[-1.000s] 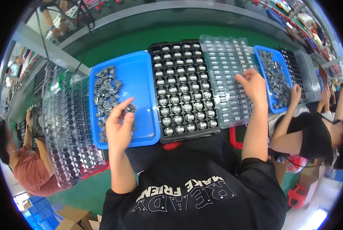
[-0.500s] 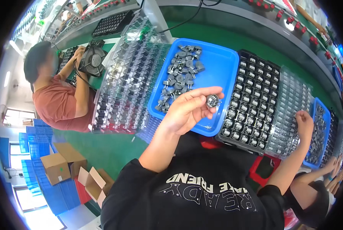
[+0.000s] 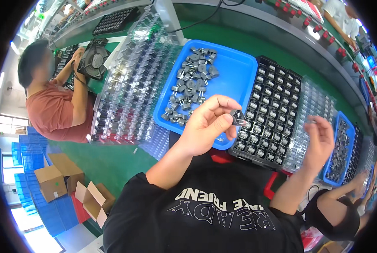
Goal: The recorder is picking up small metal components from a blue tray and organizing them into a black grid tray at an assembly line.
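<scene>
My left hand (image 3: 208, 126) is closed, its thumb and fingers pinching a small dark round part with metal pins (image 3: 237, 117) over the right rim of a blue tray (image 3: 232, 76). Several grey plastic parts with metal pins (image 3: 191, 86) lie heaped in that tray's left half. My right hand (image 3: 320, 143) is raised over a clear plastic tray (image 3: 311, 105), with fingertips drawn together. A small greyish thing shows at its fingertips, too small to name. Between my hands stands a black tray (image 3: 239, 148) with rows of silver cylindrical parts in its pockets.
Left of the blue tray are clear blister trays (image 3: 127, 90). Farther left, a person in a reddish shirt (image 3: 59, 111) works beside a black fan (image 3: 94, 62). A second blue bin (image 3: 327, 175) stands at the right, near another person's arm (image 3: 344, 195). Cardboard boxes (image 3: 49, 183) sit on the floor.
My right hand has come up from the clear tray and moved nearer my left hand. The part in my left hand has turned, its pins now pointing right. The view has shifted slightly.
</scene>
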A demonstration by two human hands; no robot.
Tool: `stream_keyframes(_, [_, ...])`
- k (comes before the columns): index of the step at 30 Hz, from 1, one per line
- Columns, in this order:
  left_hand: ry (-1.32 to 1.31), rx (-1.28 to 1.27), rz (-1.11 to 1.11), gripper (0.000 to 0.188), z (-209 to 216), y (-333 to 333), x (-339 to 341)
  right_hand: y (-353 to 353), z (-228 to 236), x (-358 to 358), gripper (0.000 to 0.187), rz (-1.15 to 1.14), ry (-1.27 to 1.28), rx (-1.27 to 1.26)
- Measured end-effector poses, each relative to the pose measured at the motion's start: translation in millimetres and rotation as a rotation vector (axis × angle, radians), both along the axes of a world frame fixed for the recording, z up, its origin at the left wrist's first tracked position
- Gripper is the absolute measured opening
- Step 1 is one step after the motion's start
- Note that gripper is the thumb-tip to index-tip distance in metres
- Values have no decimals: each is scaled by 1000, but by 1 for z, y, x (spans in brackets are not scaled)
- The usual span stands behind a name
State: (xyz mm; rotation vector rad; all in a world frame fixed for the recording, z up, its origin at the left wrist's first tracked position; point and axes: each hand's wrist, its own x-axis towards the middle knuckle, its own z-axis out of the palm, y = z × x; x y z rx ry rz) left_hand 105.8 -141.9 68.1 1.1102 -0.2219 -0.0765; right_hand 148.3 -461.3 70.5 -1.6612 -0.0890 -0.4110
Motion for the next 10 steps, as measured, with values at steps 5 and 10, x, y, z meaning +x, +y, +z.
stream_keyframes(5, [-18, 98, 30, 37, 7, -9, -5, 97, 35, -39, 23, 333, -90, -39])
stream_keyframes(10, [-25, 78, 22, 42, 13, -11, -9, 116, 44, -24, 29, 430, -432, -366])
